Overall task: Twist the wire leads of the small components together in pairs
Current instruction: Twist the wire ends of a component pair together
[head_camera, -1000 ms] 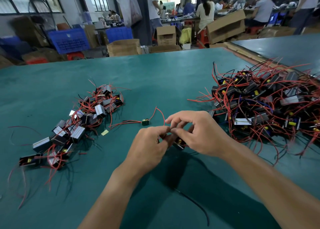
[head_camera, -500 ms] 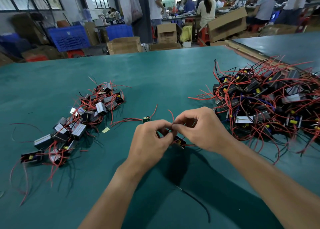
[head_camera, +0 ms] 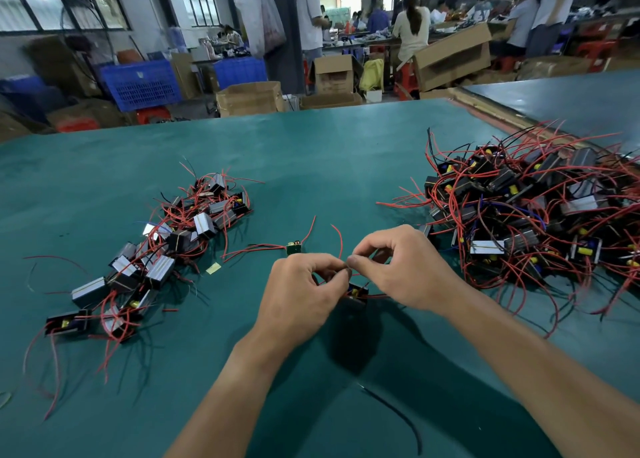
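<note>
A small black component (head_camera: 356, 293) with a yellow core hangs just above the green table (head_camera: 311, 152), between my two hands. My left hand (head_camera: 298, 298) pinches its red wire leads (head_camera: 341, 241) from the left with thumb and fingers curled. My right hand (head_camera: 403, 270) pinches the same leads from the right, thumb against fingertip. One red lead end sticks up above the pinch. A small green board (head_camera: 293, 248) with red leads lies just beyond my left hand.
A large heap of components with red leads (head_camera: 526, 215) fills the right side of the table. A smaller pile (head_camera: 152, 260) lies at the left. A loose black wire (head_camera: 391, 412) lies near me. Boxes, blue crates and people stand beyond the far edge.
Both hands have stayed together over the same spot. The fingers have shifted on the leads, and the free red lead end now stands up higher above the pinch.
</note>
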`<state>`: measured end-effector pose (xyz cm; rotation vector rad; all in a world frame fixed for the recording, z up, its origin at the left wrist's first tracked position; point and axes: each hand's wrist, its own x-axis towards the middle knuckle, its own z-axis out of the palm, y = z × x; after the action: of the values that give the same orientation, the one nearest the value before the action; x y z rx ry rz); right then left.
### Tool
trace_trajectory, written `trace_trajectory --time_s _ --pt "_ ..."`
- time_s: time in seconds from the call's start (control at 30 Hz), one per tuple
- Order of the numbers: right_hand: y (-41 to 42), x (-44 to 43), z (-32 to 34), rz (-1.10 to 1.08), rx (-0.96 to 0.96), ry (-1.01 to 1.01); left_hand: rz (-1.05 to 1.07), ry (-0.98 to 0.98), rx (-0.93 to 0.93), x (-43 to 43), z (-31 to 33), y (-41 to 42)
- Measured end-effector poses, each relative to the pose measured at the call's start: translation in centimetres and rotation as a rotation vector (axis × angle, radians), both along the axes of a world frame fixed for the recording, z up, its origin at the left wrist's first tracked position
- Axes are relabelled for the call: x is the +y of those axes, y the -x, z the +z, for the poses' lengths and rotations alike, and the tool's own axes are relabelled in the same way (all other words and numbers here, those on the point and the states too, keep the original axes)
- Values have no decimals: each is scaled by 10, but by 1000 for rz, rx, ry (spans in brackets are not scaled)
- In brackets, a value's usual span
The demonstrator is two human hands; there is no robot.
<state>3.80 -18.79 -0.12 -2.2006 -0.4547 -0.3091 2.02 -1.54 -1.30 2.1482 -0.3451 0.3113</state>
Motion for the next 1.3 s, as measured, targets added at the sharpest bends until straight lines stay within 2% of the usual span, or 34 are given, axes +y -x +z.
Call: trace_trajectory --time_s 0.17,0.33,0.5,0.67,0.87,1.1,1.3 --pt "-1 1 -1 68 69 -124 8 25 -12 -1 -1 -2" --pt "0 0 1 91 127 -219 -27 193 68 0 1 -5" --pt "2 -1 4 96 112 -173 -6 331 150 -1 4 -4" --pt "3 -4 4 46 -14 39 40 381 214 1 5 -4" --pt "6 -2 6 169 -160 -3 -9 379 271 2 6 -5" --pt "9 -3 10 234 -88 -55 -103 347 361 5 9 -2" --pt "4 -7 9 175 -40 -78 -144 317 330 3 7 0"
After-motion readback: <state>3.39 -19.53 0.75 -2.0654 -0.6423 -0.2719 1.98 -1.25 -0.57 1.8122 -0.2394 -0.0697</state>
